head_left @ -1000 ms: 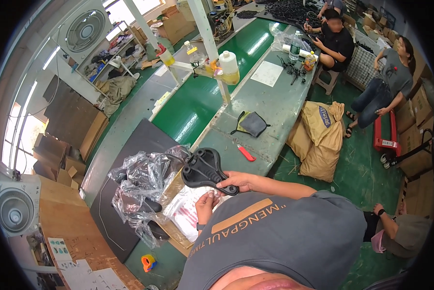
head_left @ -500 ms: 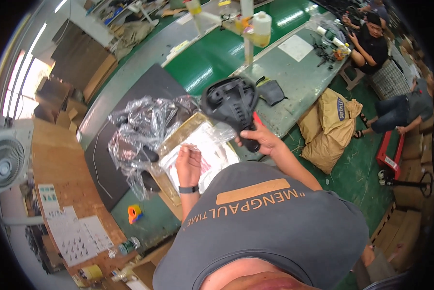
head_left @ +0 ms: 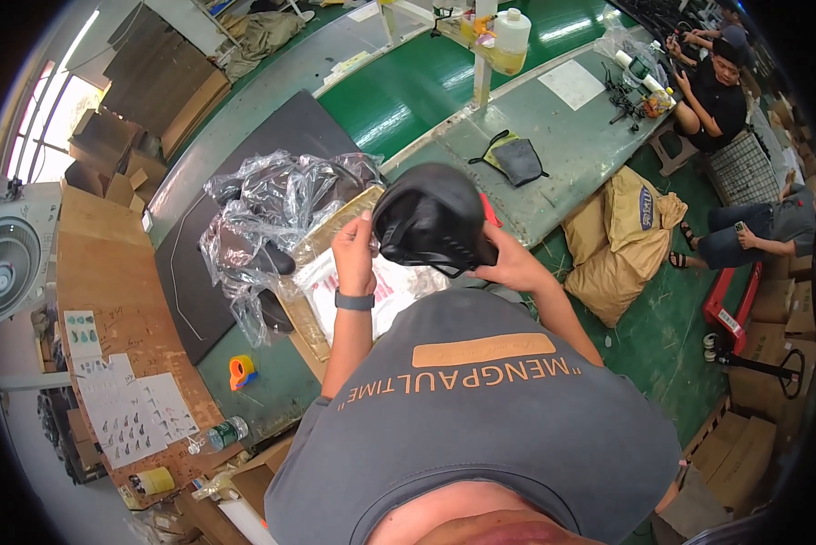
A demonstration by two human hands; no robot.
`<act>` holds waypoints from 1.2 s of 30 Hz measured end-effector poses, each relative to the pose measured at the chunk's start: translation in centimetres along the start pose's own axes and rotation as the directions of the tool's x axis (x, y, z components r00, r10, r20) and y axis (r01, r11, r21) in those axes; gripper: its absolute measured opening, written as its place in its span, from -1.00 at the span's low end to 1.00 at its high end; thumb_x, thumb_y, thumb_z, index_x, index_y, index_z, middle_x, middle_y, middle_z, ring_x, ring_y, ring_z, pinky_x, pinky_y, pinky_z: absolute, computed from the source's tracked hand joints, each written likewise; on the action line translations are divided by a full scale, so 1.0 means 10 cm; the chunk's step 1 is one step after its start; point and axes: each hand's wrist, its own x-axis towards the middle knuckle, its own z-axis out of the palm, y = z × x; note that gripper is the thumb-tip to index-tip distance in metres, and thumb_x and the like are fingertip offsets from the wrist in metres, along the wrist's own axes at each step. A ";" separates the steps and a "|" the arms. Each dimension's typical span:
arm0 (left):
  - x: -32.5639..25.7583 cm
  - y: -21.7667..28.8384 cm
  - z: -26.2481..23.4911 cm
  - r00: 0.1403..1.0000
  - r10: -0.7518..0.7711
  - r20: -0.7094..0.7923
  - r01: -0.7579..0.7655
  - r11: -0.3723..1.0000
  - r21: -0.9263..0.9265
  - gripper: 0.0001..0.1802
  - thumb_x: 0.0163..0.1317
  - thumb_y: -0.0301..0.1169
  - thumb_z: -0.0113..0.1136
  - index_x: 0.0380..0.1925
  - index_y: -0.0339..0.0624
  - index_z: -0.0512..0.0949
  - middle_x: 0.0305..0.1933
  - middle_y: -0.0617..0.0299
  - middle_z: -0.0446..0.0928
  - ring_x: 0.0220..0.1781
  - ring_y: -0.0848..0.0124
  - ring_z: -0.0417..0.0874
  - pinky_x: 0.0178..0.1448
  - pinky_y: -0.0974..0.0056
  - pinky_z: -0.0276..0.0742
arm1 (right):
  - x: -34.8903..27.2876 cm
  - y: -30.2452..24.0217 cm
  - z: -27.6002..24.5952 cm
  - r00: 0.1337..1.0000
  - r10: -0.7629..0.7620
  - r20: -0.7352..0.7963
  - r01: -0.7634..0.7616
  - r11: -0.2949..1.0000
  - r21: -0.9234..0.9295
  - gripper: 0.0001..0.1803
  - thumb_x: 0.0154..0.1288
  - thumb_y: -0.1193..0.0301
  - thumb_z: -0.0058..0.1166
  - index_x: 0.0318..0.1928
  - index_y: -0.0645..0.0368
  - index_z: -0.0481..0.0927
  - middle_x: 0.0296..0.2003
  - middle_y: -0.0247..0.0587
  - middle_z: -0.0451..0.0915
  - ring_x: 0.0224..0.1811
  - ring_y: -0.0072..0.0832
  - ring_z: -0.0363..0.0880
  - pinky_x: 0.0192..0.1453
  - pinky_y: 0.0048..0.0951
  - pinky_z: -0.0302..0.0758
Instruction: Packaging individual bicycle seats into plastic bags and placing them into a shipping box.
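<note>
A black bicycle saddle [head_left: 433,213] is held up in front of my chest, over an open carton. My right hand [head_left: 513,263] is closed on its right lower side, the fingers partly hidden beneath it. At the left edge of the saddle my left hand [head_left: 354,252], with a dark band on its wrist, has its fingers bent and pressed to the rim. Below it, white plastic bags with red print [head_left: 371,298] lie in the carton [head_left: 310,320]. Clear plastic-wrapped black saddles [head_left: 276,213] are heaped on the dark mat to the left.
A tape dispenser [head_left: 242,371] and a plastic bottle [head_left: 219,435] are at the near left. On the green bench beyond lies a grey pouch [head_left: 519,162]. Brown sacks [head_left: 612,245] and a red pallet jack [head_left: 733,309] stand on the floor at right, with other people nearby.
The saddle has turned from its ribbed underside to its smooth padded side. My left hand has risen from the carton to the saddle's edge; my right hand has shifted its hold.
</note>
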 end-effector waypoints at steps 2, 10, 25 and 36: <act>-0.02 0.13 0.14 1.000 0.009 0.020 -0.008 0.998 -0.058 -0.71 0.54 -0.27 0.32 -0.34 -0.22 0.74 -0.51 0.50 0.45 -0.47 0.68 0.35 -0.36 0.47 0.19 | -0.06 0.03 0.07 0.997 -0.041 -0.067 0.019 0.953 -0.301 0.01 0.01 0.63 0.48 0.51 0.21 0.28 0.26 -0.01 0.55 0.29 -0.08 0.61 0.38 -0.17 0.53; -0.50 0.50 0.56 0.717 0.224 0.660 -0.512 0.812 0.280 -0.87 0.43 -0.47 0.34 -0.22 -0.30 0.78 -0.38 0.23 0.60 -0.32 0.46 0.57 -0.19 0.31 0.45 | -0.07 0.54 0.33 0.952 -0.021 -0.306 -0.105 0.916 -0.387 0.19 0.10 0.58 0.49 0.67 -0.01 0.05 0.18 0.02 0.57 0.11 0.01 0.69 0.09 0.01 0.65; -0.63 -0.08 0.01 0.791 -0.209 0.576 0.026 0.951 0.309 -0.71 0.57 -0.37 0.23 0.16 -0.27 0.66 -0.28 0.38 0.63 -0.33 0.62 0.52 -0.23 0.44 0.45 | 0.14 1.84 0.42 0.837 -0.107 -0.536 -0.085 0.943 -0.321 -0.53 0.48 0.37 0.23 0.32 0.28 0.60 0.30 0.15 0.61 0.33 0.07 0.59 0.41 -0.11 0.51; -0.81 0.23 0.01 0.570 -0.268 0.777 0.151 0.963 0.221 -0.47 0.60 -0.16 0.14 0.39 -0.28 0.52 0.34 0.08 0.59 0.41 0.32 0.56 0.52 0.17 0.40 | 0.22 1.78 0.35 0.965 0.258 -0.055 -0.252 0.839 -0.483 -0.71 0.37 0.26 0.25 -0.12 0.24 0.73 -0.14 0.22 0.72 -0.01 0.19 0.69 0.08 0.04 0.60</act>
